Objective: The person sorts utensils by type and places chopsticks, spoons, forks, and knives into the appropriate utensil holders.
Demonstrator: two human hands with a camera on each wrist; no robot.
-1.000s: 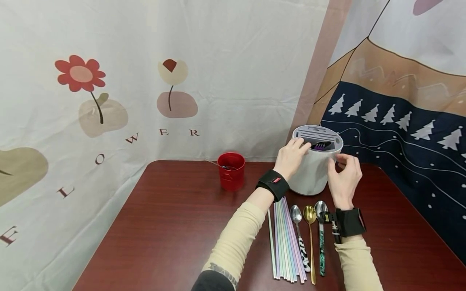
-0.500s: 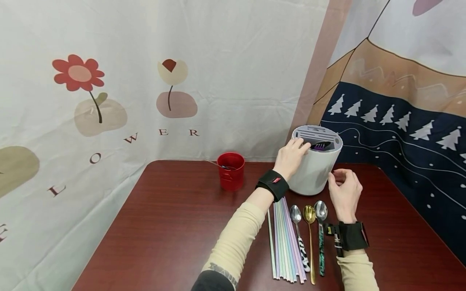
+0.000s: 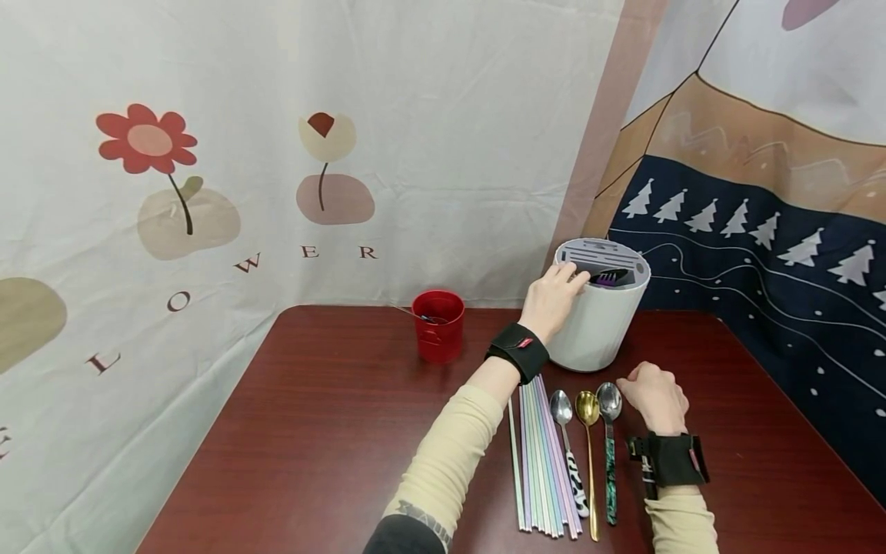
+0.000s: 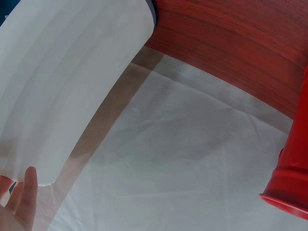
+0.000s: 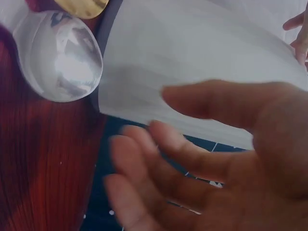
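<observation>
A pale grey cutlery holder (image 3: 601,331) with a slotted top stands at the back right of the table. A dark utensil with purple tines (image 3: 609,278) is in its opening. My left hand (image 3: 551,306) pinches its rim; in the left wrist view a fingertip (image 4: 31,185) lies against the outer wall. My right hand (image 3: 656,396) holds nothing, its fingers loosely bent in the right wrist view. It hovers beside the bowl of a silver spoon (image 5: 67,60) with a green patterned handle (image 3: 611,477). Left of that lie a gold spoon (image 3: 591,462) and a spoon with a black-and-white handle (image 3: 576,481).
Several long pastel sticks (image 3: 543,469), chopsticks or straws, lie left of the spoons. A small red bucket (image 3: 440,331) with thin utensils inside stands at the back edge. Printed curtains (image 3: 450,154) hang behind the reddish-brown table (image 3: 311,431).
My right hand has left the holder's right side and come down toward me, ending beside the green-handled spoon. My left hand has stayed on the rim.
</observation>
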